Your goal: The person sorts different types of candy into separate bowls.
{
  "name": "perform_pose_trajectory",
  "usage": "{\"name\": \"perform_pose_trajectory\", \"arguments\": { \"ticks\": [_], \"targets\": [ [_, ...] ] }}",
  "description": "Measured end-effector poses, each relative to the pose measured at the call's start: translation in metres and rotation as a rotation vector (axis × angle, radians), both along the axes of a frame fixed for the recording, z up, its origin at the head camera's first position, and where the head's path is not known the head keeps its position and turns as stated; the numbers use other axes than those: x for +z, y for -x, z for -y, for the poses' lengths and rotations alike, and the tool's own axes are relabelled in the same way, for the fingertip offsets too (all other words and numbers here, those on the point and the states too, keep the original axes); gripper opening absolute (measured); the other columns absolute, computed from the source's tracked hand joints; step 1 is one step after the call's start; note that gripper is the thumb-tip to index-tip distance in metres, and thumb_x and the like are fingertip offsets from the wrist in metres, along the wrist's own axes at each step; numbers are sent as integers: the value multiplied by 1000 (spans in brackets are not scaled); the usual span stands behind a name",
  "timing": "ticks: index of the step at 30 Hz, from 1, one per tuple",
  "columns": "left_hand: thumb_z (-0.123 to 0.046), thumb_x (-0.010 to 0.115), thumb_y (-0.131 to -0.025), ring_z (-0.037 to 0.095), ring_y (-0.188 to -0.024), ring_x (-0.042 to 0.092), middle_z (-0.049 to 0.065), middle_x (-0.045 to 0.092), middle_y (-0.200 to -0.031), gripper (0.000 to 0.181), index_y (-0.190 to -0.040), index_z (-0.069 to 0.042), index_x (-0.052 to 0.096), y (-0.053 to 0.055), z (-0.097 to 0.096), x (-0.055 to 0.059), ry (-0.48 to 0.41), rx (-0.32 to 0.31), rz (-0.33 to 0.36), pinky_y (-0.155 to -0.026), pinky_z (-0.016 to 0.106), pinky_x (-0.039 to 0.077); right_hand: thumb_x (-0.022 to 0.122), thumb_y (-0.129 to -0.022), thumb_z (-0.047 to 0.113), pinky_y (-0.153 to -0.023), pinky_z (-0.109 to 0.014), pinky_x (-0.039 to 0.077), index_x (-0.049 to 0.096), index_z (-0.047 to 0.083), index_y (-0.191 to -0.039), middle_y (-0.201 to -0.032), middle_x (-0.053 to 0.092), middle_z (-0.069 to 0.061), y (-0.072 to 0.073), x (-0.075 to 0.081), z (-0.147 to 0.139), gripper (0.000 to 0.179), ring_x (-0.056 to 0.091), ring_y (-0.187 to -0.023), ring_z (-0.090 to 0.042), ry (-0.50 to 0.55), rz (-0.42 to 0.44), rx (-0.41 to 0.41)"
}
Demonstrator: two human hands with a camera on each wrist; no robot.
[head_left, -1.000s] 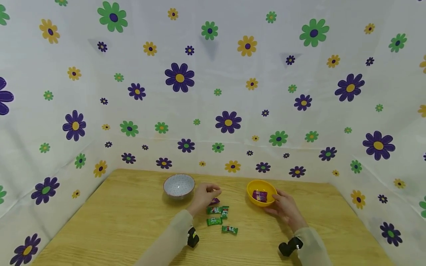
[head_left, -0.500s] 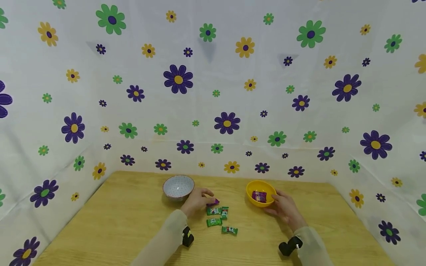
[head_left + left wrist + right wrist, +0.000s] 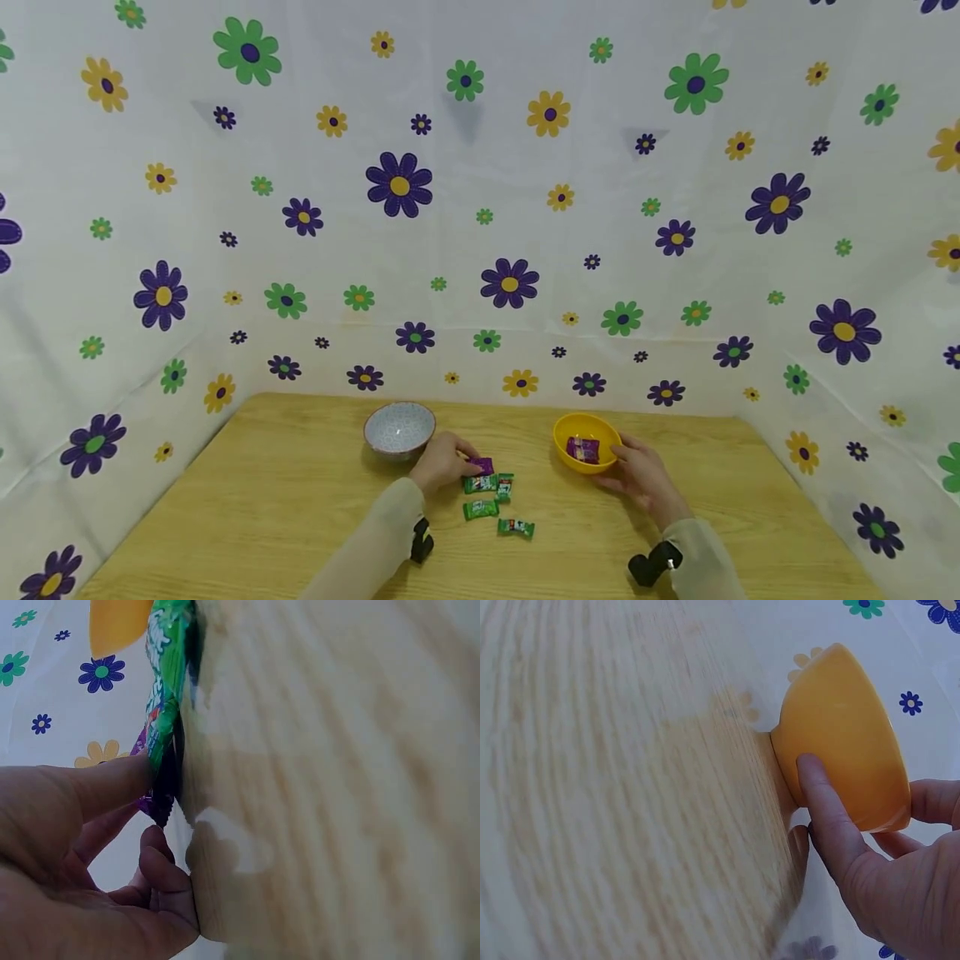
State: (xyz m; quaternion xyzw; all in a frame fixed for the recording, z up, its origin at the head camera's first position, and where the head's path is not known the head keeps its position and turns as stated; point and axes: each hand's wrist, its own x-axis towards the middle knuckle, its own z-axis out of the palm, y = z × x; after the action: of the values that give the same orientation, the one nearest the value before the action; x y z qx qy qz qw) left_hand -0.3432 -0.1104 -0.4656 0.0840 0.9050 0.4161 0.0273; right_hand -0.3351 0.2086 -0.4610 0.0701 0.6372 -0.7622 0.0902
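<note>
My left hand (image 3: pixel 442 462) is at a purple-wrapped candy (image 3: pixel 482 466), its thumb and fingertips pinching the near end of the wrapper. Close to the wood in the left wrist view, the wrapper sits partly behind a green-wrapped candy (image 3: pixel 166 675). My right hand (image 3: pixel 643 479) grips the right side of a yellow bowl (image 3: pixel 561 446); its thumb lies along the bowl's outer wall (image 3: pixel 847 742) and the other fingers are at the rim. Inside that bowl are purple candy packets (image 3: pixel 582 450).
A patterned grey-white bowl (image 3: pixel 400 429) with a reddish rim stands just left of my left hand. Several green candies (image 3: pixel 481 509) lie near the purple one on the wooden table (image 3: pixel 300 500). Flower-printed cloth (image 3: pixel 480 250) encloses the back and sides.
My left hand first shifted left and down to the purple candy's near end. The purple candy now lies flatter and shows more of its face. My right hand stays on the yellow bowl.
</note>
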Motion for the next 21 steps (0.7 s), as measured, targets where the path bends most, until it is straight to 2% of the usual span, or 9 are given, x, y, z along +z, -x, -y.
{"name": "perform_pose_trajectory", "arguments": {
  "ticks": [3, 10, 16, 21],
  "targets": [
    [-11, 75, -73, 15, -73, 49, 2, 62, -86, 12, -83, -8, 71, 1, -1, -1, 25, 10, 3, -60, 26, 43, 35, -97, 11, -81, -47, 48, 17, 3, -144, -143, 19, -25, 0, -1, 0, 51, 30, -124, -43, 0, 3, 1],
    [-15, 75, -73, 13, -72, 52, 0, 63, -81, 7, -76, -10, 71, 4, -8, 2, 151, 3, -90, -66, 30, 46, 35, -97, 13, -81, -47, 48, 15, 5, -144, -144, 17, -23, 2, 0, -3, 52, 28, -126, -42, 27, 11, -5],
    [-15, 76, -73, 12, -70, 52, -1, 63, -77, 7, -74, -9, 71, 4, -10, 3, 143, -1, -103, -63, 27, 45, 36, -97, 12, -79, -46, 49, 16, 6, -144, -144, 19, -23, 5, -1, -4, 52, 30, -125, -41, 20, 21, -15],
    [-13, 75, -73, 12, -67, 52, 0, 62, -73, 9, -73, -7, 70, 6, -9, -2, 125, -8, -94, -59, 26, 44, 36, -97, 12, -80, -46, 49, 17, 5, -144, -143, 20, -23, 3, -2, -3, 51, 31, -124, -42, 19, 23, -11]
  ]
}}
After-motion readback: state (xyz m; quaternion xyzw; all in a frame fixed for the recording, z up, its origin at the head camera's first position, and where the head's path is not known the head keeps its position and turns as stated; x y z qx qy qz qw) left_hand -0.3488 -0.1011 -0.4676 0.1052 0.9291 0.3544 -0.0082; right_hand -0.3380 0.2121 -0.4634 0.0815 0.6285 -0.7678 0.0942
